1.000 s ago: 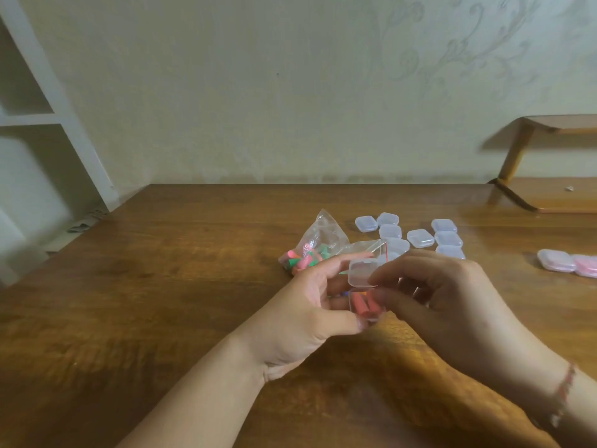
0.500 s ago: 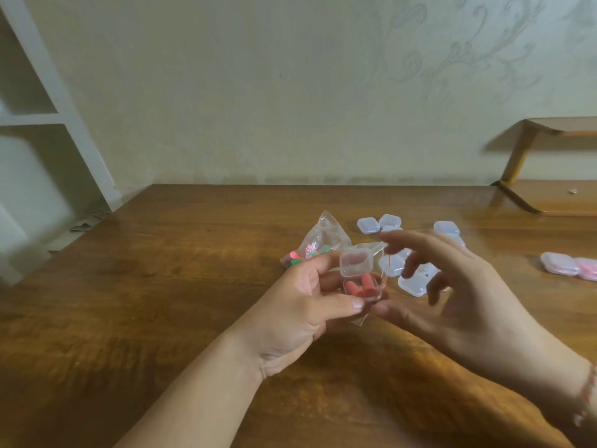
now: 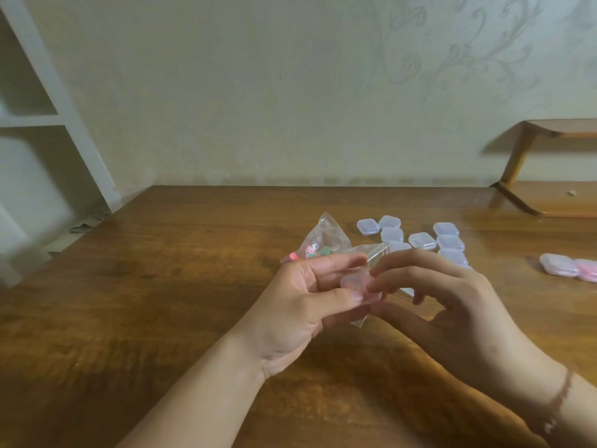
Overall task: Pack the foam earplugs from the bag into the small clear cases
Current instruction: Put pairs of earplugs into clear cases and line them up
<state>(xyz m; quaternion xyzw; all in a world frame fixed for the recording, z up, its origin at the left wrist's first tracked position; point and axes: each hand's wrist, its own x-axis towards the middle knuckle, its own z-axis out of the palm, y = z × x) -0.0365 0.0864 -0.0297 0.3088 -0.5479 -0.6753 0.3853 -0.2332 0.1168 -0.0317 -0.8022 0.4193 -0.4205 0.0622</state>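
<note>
The left hand (image 3: 300, 305) holds a small clear case (image 3: 358, 284) just above the bench (image 3: 161, 302), its grip narrow, with the thumb under the case and the forefinger over its far edge. The right hand (image 3: 452, 305) meets it from the other side; its fingertips (image 3: 371, 287) press on the lid, so this grip is also narrow and rests on the same case. The case looks pink inside, which suggests earplugs are already in it, and I judge the step in hand is to shut the lid. To do it well, the left hand should keep the base level and steady, while the right hand pushes straight down on the front edge of the lid, so that no foam is caught in the seam. Just behind the case lies the bag (image 3: 326, 244), crumpled, with pink and green earplugs (image 3: 311, 252) inside it. Behind and to the right of the case a group of empty cases (image 3: 420, 239) waits, and far to the right of it two filled cases (image 3: 571, 268) lie together. No brand, label or writing can be read on any of these things.
</note>
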